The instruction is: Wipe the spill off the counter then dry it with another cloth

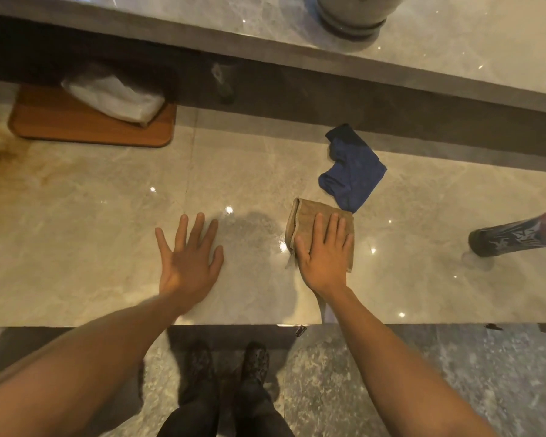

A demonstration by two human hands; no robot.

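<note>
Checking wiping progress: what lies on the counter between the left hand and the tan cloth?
In the head view, a wet smear sits between the left hand and the tan cloth; nothing else.

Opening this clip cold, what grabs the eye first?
Two bare hands pressed flat on the glossy beige marble counter: the left hand on bare stone, the right hand on a folded tan cloth. Between them sits a dull wet patch, with a crumpled dark blue cloth just beyond.

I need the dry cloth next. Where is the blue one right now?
In the head view, the blue cloth lies crumpled on the counter, right of centre, just beyond the tan cloth under the right hand.
</note>
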